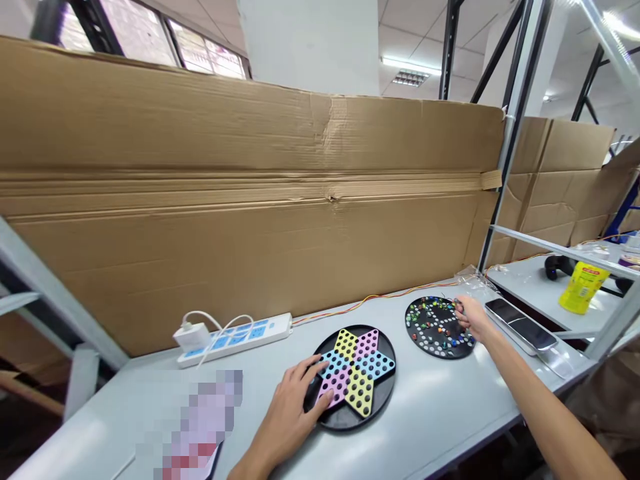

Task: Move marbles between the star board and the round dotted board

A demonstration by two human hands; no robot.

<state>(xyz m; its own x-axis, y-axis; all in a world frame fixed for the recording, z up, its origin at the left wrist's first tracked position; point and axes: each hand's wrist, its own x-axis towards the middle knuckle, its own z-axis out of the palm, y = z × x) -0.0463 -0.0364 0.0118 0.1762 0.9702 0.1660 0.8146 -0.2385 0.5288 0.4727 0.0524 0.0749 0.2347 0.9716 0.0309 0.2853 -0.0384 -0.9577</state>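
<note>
A round black Chinese checkers board (391, 381) with a yellow, pink and blue star full of holes lies on the grey table. My left hand (295, 400) rests on its left side, fingers apart, with the thumb and fingertips touching the star's edge. Farther right is a flat round black board (431, 327) scattered with many small coloured marbles (443, 331). Over its right edge, my right hand (473, 318) has its thumb and fingers pinched together. What is between those fingertips is too small to make out.
A white power strip (273, 328) with a plugged-in charger (193, 337) lies at back left. A blurred-out flat object (205, 420) lies front left. A phone (520, 323) sits at right by clear plastic wrap. Cardboard (250, 260) walls the back; a yellow pouch (583, 287) stands beyond.
</note>
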